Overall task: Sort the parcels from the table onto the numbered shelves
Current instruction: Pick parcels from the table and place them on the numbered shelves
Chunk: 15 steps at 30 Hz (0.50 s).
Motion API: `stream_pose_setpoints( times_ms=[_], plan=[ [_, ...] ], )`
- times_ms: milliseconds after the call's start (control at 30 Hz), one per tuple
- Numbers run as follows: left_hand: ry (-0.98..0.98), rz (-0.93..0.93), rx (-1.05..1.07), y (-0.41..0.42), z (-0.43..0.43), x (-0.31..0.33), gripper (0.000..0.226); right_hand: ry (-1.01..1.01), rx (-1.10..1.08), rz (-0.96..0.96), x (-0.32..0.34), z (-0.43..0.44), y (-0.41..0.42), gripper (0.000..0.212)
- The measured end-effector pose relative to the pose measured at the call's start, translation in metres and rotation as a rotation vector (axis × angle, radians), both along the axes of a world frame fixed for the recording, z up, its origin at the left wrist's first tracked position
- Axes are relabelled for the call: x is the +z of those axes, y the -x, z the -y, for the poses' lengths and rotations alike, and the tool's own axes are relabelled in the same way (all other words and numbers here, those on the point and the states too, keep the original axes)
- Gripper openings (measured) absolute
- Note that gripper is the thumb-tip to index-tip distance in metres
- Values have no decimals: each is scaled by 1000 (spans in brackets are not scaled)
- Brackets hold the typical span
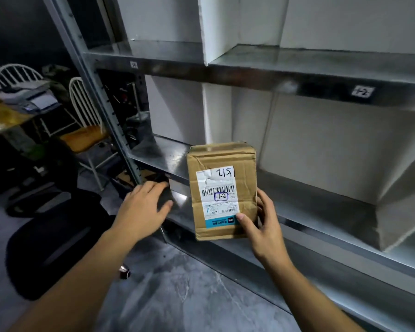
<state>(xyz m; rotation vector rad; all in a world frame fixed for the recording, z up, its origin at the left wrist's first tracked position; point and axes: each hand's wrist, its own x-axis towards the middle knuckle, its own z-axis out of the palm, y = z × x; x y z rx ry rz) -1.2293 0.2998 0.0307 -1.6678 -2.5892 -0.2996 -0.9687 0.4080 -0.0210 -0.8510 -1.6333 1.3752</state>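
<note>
My right hand (261,226) grips a small brown cardboard parcel (222,168) at its lower right corner, thumb on the white shipping label. The label faces me upside down, with handwritten digits and a boxed number. The parcel is held upright in front of the metal shelf unit (321,207), at the edge of the middle shelf. My left hand (144,207) hovers to the left of the parcel with fingers extended, holding nothing. Small number tags (363,92) are stuck on the front lip of the upper shelf; a second number tag (134,65) sits further left.
White dividers (216,111) split the shelves into bays. A black office chair (48,238) stands at lower left on the grey floor. Behind it are white spindle-back chairs (82,104) and a cluttered table (7,116).
</note>
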Motion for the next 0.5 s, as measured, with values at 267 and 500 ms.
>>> stream_pose_setpoints(
  times_ms=[267,500],
  plan=[
    [59,-23,-31,116,4,-11,52,8,11,13,-9,12,112,64],
    [31,-39,-144,219,-1,4,51,1,-154,-74,3,21,224,64]
  ],
)
